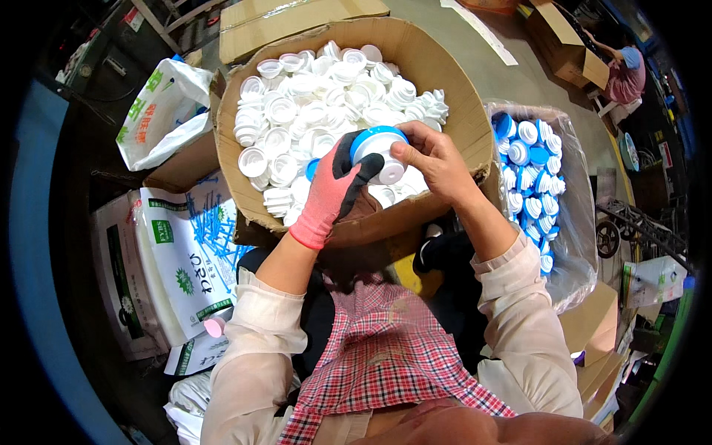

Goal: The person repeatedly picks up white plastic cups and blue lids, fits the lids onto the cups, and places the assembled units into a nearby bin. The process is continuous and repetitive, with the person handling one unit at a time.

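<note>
Over the near side of a big cardboard box, I hold a plastic cap [384,157] with a blue rim and a white stepped body. My left hand [330,189], in a pink glove with black fingertips, is closed around its left side. The bare fingers and thumb of my right hand [437,159] pinch it from the right. Under my hands, the cardboard box [430,55] holds a heap of white stepped plastic pieces [326,89]. A small blue part [312,169] shows beside my left glove, partly hidden by it.
To the right stands a plastic-lined box [571,222] of blue-and-white caps. Left lie thin blue sticks [211,222] on a printed white sack [174,252], with a white plastic bag [167,111] above. A person [623,74] sits by a carton at far right; a wheeled cart [630,230] stands nearer.
</note>
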{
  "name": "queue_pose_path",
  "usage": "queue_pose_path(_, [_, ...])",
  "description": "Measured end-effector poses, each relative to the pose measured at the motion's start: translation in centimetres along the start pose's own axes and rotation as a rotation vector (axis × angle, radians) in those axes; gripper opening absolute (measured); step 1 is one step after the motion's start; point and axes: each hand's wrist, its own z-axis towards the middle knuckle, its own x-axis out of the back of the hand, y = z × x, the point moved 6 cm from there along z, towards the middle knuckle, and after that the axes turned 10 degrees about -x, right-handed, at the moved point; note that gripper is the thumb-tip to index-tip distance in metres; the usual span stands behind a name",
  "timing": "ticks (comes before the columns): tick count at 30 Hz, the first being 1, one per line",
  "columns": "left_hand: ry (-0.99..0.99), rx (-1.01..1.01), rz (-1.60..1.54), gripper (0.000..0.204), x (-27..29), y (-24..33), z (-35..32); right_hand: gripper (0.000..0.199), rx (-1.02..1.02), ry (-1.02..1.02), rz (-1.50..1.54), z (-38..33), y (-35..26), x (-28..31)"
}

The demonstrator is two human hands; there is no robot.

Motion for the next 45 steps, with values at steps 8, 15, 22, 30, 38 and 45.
queue_pose_path(8, [0.003, -0.248, 0.592, 0.046, 0.9, -3.4, -0.7, 0.036, 0.082, 0.144, -0.228, 0.4, -0.1, 1.7])
queue_pose_path(15, [-0.134, 0.007, -0.345, 0.05, -3.5, -1.1, 0.7, 0.041, 0.126, 0.253, -0.143, -6.6, 1.9, 11.0])
queue_pose_path(22, [-0.185, 0.225, -0.007, 0.043, -2.2, -3.6, 0.5, 0.052, -0.548, 0.867, -0.753, -33.1, 14.8, 38.3])
queue_pose_path(30, [-0.24, 0.359, 0.135, 0.042, -3.0, -6.4, 0.2, 0.053, -1.148, 0.399, -1.109, -39.0, 36.4, 41.2])
queue_pose_path(38, [-0.125, 0.319, 0.055, 0.039, -1.5, -7.7, 0.9, 0.019, -1.175, 0.673, -1.368, -44.3, 39.1, 43.9])
queue_pose_path(45, [0.206, 0.132, -0.082, 0.037, 2.5, -3.4, 2.3, 0.02, -0.193, 0.912, -1.221, -21.1, 11.2, 32.3])
